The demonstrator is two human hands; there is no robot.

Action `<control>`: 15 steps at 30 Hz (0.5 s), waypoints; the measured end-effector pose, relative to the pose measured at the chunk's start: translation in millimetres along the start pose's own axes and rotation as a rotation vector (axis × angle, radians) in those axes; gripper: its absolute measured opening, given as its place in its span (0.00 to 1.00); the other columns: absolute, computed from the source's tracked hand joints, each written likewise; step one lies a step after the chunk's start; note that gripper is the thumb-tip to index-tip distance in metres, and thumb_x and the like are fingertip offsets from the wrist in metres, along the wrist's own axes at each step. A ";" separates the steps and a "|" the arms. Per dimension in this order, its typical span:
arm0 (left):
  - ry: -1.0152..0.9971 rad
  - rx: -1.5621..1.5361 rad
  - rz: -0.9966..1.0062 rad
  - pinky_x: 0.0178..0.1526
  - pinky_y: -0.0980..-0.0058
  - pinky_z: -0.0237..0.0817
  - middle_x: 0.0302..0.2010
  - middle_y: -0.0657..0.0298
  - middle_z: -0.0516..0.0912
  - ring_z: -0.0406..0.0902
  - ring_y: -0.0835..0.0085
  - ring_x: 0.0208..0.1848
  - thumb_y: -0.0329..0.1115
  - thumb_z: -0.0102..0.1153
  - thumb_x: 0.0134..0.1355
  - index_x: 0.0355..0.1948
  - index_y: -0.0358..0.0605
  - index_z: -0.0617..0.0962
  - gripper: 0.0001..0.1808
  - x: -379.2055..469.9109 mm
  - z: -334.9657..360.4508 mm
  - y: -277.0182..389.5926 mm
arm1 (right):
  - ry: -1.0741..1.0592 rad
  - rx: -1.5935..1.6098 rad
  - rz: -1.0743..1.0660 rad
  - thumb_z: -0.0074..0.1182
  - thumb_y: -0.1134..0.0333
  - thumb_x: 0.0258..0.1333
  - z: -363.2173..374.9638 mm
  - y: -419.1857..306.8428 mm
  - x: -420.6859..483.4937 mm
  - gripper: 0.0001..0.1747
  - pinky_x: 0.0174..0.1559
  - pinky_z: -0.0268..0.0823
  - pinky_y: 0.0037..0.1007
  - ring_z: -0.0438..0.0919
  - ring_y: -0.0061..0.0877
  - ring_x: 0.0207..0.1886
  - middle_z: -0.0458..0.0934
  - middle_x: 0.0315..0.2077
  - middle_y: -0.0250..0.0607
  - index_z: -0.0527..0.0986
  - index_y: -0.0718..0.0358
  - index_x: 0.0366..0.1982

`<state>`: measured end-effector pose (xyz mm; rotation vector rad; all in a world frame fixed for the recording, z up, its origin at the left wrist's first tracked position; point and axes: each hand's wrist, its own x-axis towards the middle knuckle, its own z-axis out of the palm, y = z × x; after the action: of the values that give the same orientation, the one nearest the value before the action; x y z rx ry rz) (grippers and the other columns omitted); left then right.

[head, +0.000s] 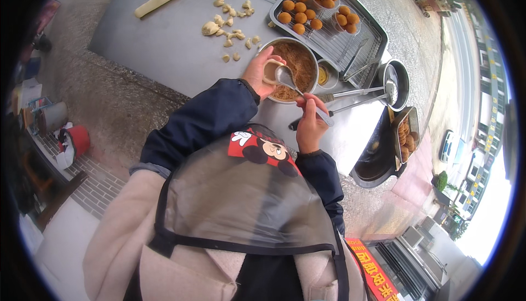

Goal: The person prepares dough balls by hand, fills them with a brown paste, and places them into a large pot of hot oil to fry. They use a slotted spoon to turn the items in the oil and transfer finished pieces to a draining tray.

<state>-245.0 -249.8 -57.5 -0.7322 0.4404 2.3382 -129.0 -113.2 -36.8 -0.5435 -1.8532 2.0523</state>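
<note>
My left hand (255,73) holds a small cup-shaped piece of dough (269,71) over the left side of a metal bowl (316,60). Brown crumbly filling (305,60) lies in the bowl. In my right hand (311,122) is a metal spoon (284,76), its bowl at the rim of the dough cup. What lies inside the cup is partly hidden by the spoon. Small torn dough pieces (229,21) are scattered on the metal table beyond my left hand, with a larger dough lump (210,28) among them.
A dough roll (160,0) lies on the metal table (123,34). At the right, a rack tray (343,56) carries fried balls (300,17), some in plastic cups. A small oil cup (327,75), a skimmer (391,89) in a pot (404,77), and a dark fryer pan (370,165) stand nearby.
</note>
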 end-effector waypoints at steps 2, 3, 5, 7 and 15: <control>-0.067 -0.061 0.018 0.52 0.62 0.66 0.45 0.56 0.77 0.75 0.62 0.47 0.43 0.45 0.63 0.44 0.41 0.74 0.17 -4.6 -9.3 15.4 | 0.101 -0.126 -0.028 0.47 0.77 0.61 0.1 13.0 8.7 0.11 0.46 0.69 0.26 0.78 0.26 0.39 0.80 0.34 0.42 0.74 0.68 0.45; -0.057 -0.086 0.036 0.53 0.62 0.66 0.47 0.55 0.77 0.75 0.61 0.48 0.44 0.42 0.64 0.48 0.39 0.73 0.20 -7.0 -12.3 22.5 | -0.034 -0.321 -0.228 0.47 0.78 0.58 6.0 20.8 14.3 0.13 0.46 0.68 0.28 0.77 0.29 0.40 0.79 0.36 0.42 0.74 0.67 0.46; -0.169 -0.034 0.047 0.53 0.65 0.66 0.49 0.52 0.75 0.74 0.60 0.49 0.44 0.34 0.67 0.53 0.38 0.69 0.24 -14.1 -14.5 32.7 | -0.152 -0.763 -0.478 0.48 0.82 0.54 15.3 27.1 23.9 0.17 0.48 0.67 0.30 0.75 0.35 0.43 0.77 0.38 0.44 0.74 0.65 0.47; -0.191 -0.019 0.021 0.50 0.66 0.67 0.45 0.51 0.77 0.76 0.59 0.44 0.44 0.33 0.67 0.50 0.39 0.70 0.22 -23.9 -10.0 35.4 | -0.416 -0.957 -0.567 0.49 0.82 0.52 25.1 22.2 29.2 0.19 0.46 0.66 0.27 0.73 0.36 0.43 0.74 0.38 0.42 0.75 0.63 0.47; -0.344 0.348 0.132 0.44 0.79 0.68 0.39 0.67 0.76 0.75 0.80 0.42 0.60 0.29 0.69 0.45 0.47 0.73 0.29 -65.2 43.0 -6.5 | -0.469 -0.367 -0.337 0.70 0.49 0.37 50.7 -59.7 31.4 0.52 0.59 0.60 0.30 0.68 0.33 0.60 0.67 0.58 0.45 0.60 0.66 0.62</control>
<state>-215.7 -255.6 15.0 -0.1370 0.7309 2.3572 -181.9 -136.0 24.8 0.1906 -2.4105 1.7200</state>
